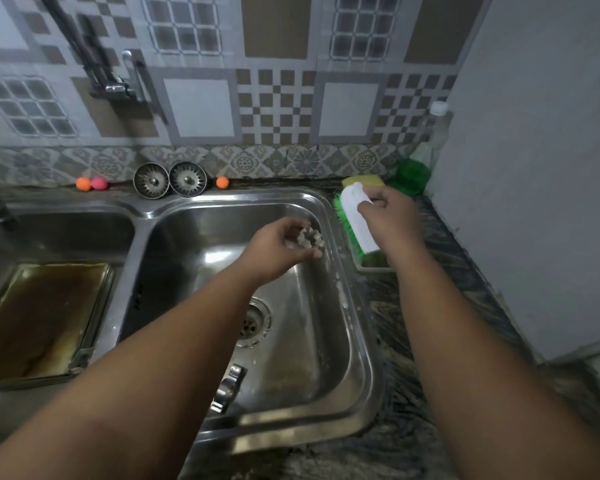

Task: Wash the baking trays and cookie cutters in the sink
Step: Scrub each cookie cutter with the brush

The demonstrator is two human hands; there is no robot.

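Scrubbing looks to be the step in hand, with the cutter in one hand and the brush in the other. The left hand [278, 251] reaches from seven o'clock across the right basin of the sink [243, 197]. It pinches a small toothed cookie cutter [309, 239] between curled fingertips and thumb. The cutter is held in the air over the basin's one o'clock corner, probably so drips fall into the steel rather than onto the table [413, 306]. The palm faces down and the forearm is stretched nearly straight.

The right hand [390, 216], at two o'clock of the basin, is closed round the far end of a white-backed scrub brush [361, 230], whose green bristles are turned left. The brush hangs tilted above a little dish [374, 266] on the table just beside the sink rim, which I take for its resting spot. Whether it is being lifted or put down I cannot tell.

Beyond it, at twelve o'clock, lie a yellow sponge [362, 181] and a bottle of green soap [413, 174], within easy reach. A stained baking tray [45, 317] sits in the left basin at nine o'clock, seemingly awaiting its turn. Two strainers [151, 181] lean at the back rim, out of the drain. A shiny metal piece [229, 386] lies at the right basin's six o'clock, too unclear to name.
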